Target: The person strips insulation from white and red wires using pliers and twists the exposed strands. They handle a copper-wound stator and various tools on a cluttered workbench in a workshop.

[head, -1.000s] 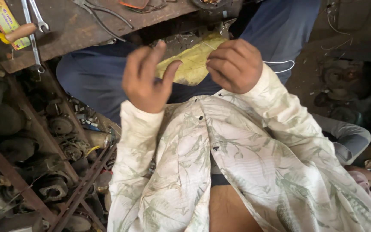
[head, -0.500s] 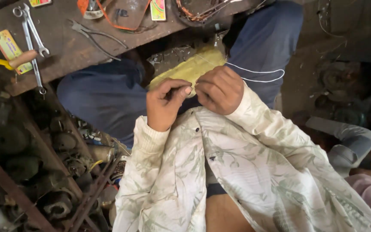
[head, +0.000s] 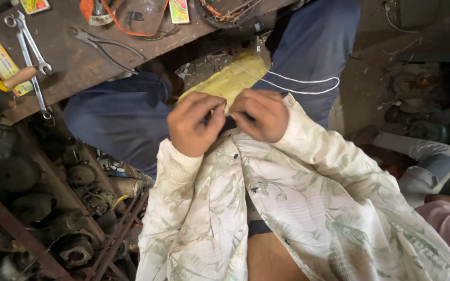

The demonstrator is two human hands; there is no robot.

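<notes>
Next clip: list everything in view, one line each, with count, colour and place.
Cloth: one, yellow-green, on the lap just beyond both hands.
Cord: one, white, looped over the blue trouser leg.
Bench: one, dark brown, across the top left.
Spanners: two, silver, on the bench at left.
Pliers: one, dark, mid bench.
Packets: three, yellow and colourful, on the bench.
Metal parts: many, rusty dark, heaped lower left.
Shirt: one, white with leaf print, centre and lower right.
Trousers: blue, over both legs.
Left hand: grip pinched at the cloth's near edge.
Right hand: grip curled shut beside it.
</notes>
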